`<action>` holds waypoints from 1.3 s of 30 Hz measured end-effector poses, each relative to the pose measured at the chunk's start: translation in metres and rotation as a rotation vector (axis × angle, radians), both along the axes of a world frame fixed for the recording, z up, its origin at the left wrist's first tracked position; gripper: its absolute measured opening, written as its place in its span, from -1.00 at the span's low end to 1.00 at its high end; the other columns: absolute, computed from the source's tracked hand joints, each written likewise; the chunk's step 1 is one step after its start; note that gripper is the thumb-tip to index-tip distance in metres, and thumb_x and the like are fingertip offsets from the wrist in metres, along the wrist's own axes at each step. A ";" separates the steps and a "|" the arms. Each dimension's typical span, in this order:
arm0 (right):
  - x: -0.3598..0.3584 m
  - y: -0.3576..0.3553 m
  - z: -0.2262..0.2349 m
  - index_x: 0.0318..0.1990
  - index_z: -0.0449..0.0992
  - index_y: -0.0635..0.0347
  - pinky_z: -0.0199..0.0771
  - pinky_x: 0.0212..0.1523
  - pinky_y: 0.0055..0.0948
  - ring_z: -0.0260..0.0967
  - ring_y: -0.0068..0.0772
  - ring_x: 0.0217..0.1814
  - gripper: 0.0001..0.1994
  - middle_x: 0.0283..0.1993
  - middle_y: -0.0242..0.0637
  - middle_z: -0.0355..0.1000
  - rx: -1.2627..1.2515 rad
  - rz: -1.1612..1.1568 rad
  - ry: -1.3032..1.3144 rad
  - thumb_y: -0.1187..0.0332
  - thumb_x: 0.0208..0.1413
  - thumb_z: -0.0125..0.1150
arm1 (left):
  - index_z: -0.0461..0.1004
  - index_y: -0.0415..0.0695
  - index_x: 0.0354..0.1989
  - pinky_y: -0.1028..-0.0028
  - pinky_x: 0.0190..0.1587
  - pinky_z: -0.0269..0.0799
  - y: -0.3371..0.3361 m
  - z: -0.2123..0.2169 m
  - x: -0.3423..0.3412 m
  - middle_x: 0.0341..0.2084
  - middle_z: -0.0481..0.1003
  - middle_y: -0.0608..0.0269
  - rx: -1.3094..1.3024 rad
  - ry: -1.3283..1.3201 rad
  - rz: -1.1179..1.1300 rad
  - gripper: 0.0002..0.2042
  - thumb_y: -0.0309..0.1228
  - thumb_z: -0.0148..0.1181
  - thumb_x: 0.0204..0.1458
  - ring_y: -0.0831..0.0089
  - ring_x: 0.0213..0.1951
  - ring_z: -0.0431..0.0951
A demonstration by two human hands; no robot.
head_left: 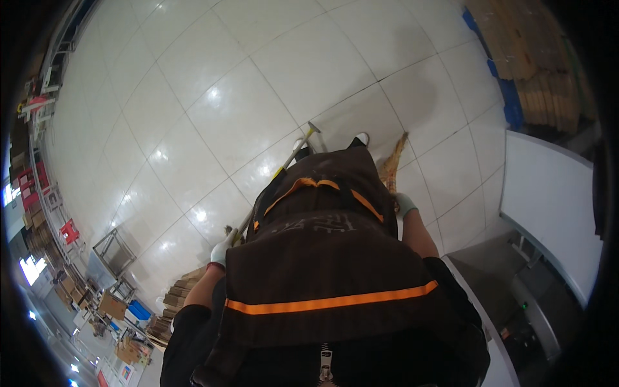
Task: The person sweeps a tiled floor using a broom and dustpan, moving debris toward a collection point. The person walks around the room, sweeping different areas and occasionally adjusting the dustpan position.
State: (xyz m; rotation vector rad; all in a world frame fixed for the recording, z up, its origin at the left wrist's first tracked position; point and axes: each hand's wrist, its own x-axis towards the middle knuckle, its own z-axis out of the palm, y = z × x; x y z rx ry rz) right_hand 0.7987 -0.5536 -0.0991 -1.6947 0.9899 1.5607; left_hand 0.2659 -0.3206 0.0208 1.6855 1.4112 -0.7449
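My left hand (224,250), in a white glove, is closed around a long-handled tool beside my left hip. Its pole (278,173) runs forward and ends in a narrow, yellowish T-shaped head (313,128) near my left shoe. At my right side my gloved right hand (405,205) is closed on a long, ragged brown-orange strip (392,166), whose tip points ahead over the floor. I cannot tell what the strip is made of. A dark brown apron (316,238) with orange trim covers my front and hides part of the pole and the strip.
Pale glossy tiles make up the floor (258,97). Stacked flat cardboard (541,97) stands on blue pallets (509,97) at the far right. Nearer on the right is a white panel (548,193). More cardboard (177,297) and a metal-framed cart (109,258) are at the left.
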 end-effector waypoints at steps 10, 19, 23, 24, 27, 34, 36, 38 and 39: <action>-0.009 0.019 0.009 -0.59 0.25 0.04 -0.05 -0.80 -0.55 -0.04 -0.61 -0.82 -0.82 -0.75 -0.53 0.08 -0.050 0.101 -0.015 0.36 0.02 0.04 | 0.20 0.28 0.16 0.12 -0.31 0.39 0.021 -0.009 -0.002 -0.41 0.49 -0.11 -0.011 0.248 -0.160 -0.55 -0.04 -0.09 0.05 -0.04 -0.34 0.50; -0.011 0.009 -0.024 -0.56 0.31 0.02 -0.03 -0.78 -0.51 -0.04 -0.54 -0.78 -0.81 -0.72 -0.48 0.10 -0.033 0.149 -0.029 0.25 0.03 0.06 | 0.19 0.22 0.17 0.11 -0.22 0.39 0.050 -0.026 -0.017 -0.36 0.49 -0.11 0.037 0.059 -0.156 -0.57 -0.12 -0.11 0.09 -0.07 -0.29 0.49; -0.005 0.003 -0.038 -0.56 0.32 0.03 -0.04 -0.79 -0.52 -0.02 -0.54 -0.79 -0.81 -0.73 -0.48 0.12 -0.001 0.192 -0.019 0.26 0.06 0.03 | 0.19 0.16 0.17 0.13 -0.16 0.37 0.071 -0.047 0.046 -0.28 0.47 -0.14 0.032 -0.026 -0.189 -0.58 -0.14 -0.12 0.10 -0.07 -0.22 0.47; -0.005 0.006 -0.033 -0.55 0.33 0.04 -0.04 -0.79 -0.52 -0.03 -0.53 -0.80 -0.81 -0.74 -0.49 0.12 0.018 0.177 -0.003 0.26 0.06 0.02 | 0.20 0.14 0.17 0.14 -0.16 0.36 0.072 -0.053 0.064 -0.26 0.46 -0.15 0.035 -0.045 -0.196 -0.58 -0.14 -0.13 0.11 -0.06 -0.20 0.46; -0.005 0.017 -0.017 -0.55 0.33 0.05 -0.04 -0.81 -0.51 -0.06 -0.53 -0.83 -0.80 -0.76 -0.49 0.12 0.017 0.155 -0.026 0.27 0.09 -0.02 | 0.21 0.10 0.13 0.21 -0.06 0.30 0.072 -0.100 0.097 -0.16 0.42 -0.17 -0.058 -0.177 -0.140 -0.58 -0.07 -0.24 0.13 -0.05 -0.07 0.41; -0.010 0.026 -0.001 -0.55 0.32 0.08 -0.05 -0.84 -0.54 -0.04 -0.57 -0.85 -0.76 -0.75 -0.47 0.20 0.013 0.063 -0.020 0.28 0.14 -0.10 | 0.20 0.12 0.16 0.19 -0.08 0.31 0.085 -0.093 0.115 -0.18 0.44 -0.13 -0.077 -0.170 -0.182 -0.59 -0.11 -0.26 0.14 -0.05 -0.09 0.42; -0.016 0.027 0.004 -0.55 0.32 0.08 -0.07 -0.84 -0.56 -0.02 -0.57 -0.85 -0.79 -0.75 -0.47 0.19 -0.029 0.006 -0.030 0.29 0.11 -0.06 | 0.19 0.12 0.17 0.17 -0.11 0.33 0.084 -0.067 0.110 -0.19 0.45 -0.11 -0.046 -0.131 -0.195 -0.58 -0.13 -0.23 0.13 -0.04 -0.13 0.44; -0.016 0.022 0.000 -0.54 0.32 0.09 -0.05 -0.83 -0.56 -0.01 -0.56 -0.83 -0.81 -0.74 -0.46 0.19 -0.046 -0.013 -0.066 0.29 0.09 -0.02 | 0.18 0.12 0.18 0.15 -0.13 0.34 0.086 -0.034 0.115 -0.20 0.46 -0.10 -0.020 -0.109 -0.201 -0.57 -0.15 -0.18 0.11 -0.04 -0.16 0.45; -0.019 0.025 0.002 -0.54 0.32 0.09 -0.04 -0.82 -0.56 0.00 -0.55 -0.83 -0.82 -0.74 -0.46 0.18 -0.053 -0.016 -0.080 0.30 0.08 0.00 | 0.18 0.11 0.18 0.15 -0.13 0.34 0.085 -0.028 0.114 -0.21 0.46 -0.10 -0.017 -0.085 -0.203 -0.56 -0.15 -0.16 0.11 -0.04 -0.17 0.45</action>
